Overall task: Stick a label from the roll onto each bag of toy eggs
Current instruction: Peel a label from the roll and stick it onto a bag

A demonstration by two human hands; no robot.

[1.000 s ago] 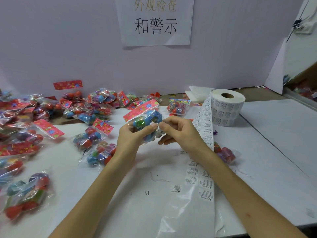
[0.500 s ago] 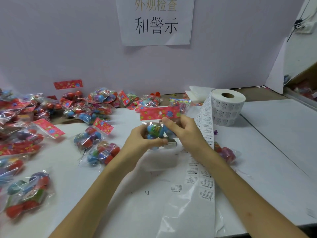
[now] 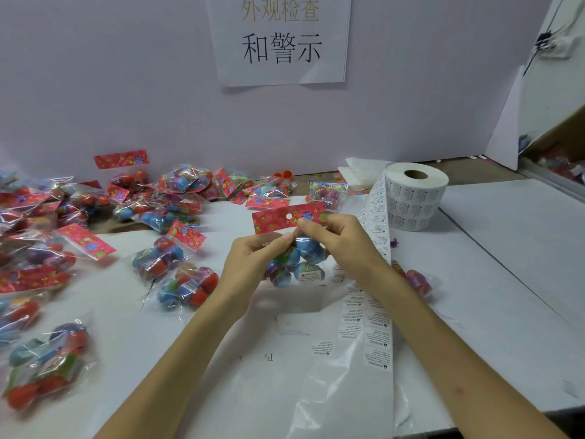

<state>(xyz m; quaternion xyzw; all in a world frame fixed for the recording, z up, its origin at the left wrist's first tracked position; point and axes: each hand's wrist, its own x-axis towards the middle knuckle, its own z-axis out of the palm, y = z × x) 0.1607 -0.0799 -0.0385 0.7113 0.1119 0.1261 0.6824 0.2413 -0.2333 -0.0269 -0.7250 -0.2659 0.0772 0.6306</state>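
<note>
A clear bag of toy eggs (image 3: 296,259) with a red flowered header card hangs upright above the table, held between both hands. My left hand (image 3: 250,264) pinches its left side just under the card. My right hand (image 3: 338,242) grips the top right by the card. A white warning label shows on the bag's lower right egg. The label roll (image 3: 414,198) stands at the back right, and its strip (image 3: 373,280) runs down toward me under my right forearm.
Many more egg bags (image 3: 164,258) lie scattered over the left half of the white table (image 3: 506,280). One bag (image 3: 418,280) lies right of my right wrist. A wall with a paper sign (image 3: 281,39) closes the back.
The bag was turned from tilted with its card pointing left to upright with the card on top and lifted a little. The label now faces me on the lower egg.
</note>
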